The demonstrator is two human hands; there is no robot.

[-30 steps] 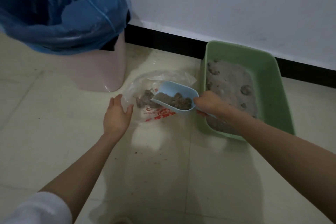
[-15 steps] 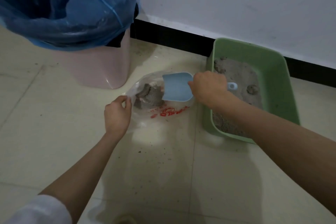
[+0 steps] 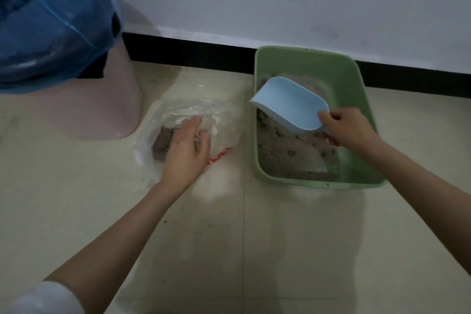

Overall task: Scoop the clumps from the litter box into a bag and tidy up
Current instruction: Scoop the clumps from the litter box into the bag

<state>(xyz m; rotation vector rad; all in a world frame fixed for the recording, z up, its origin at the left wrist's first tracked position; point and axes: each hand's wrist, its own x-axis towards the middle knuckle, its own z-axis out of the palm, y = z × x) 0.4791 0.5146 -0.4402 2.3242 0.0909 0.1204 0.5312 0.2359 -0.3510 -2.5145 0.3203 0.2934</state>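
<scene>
A green litter box [image 3: 356, 89] with grey litter stands on the floor by the wall. My right hand [image 3: 346, 130] grips the handle of a light blue scoop [image 3: 290, 104], held upside down over the litter in the box. Left of the box lies a clear plastic bag [image 3: 219, 115] with red print and grey clumps [image 3: 161, 141] inside. My left hand [image 3: 186, 150] rests flat on top of the bag, fingers apart, covering part of the clumps.
A pink bin [image 3: 102, 109] lined with a blue bag [image 3: 51, 28] stands at the left against the wall. A black skirting board [image 3: 191, 51] runs along the wall. Small litter crumbs [image 3: 165, 222] dot the tiled floor near my left forearm.
The scoop was tipped over the bag, emptied, then carried right to the litter box. My left hand moved from the bag's edge onto its top.
</scene>
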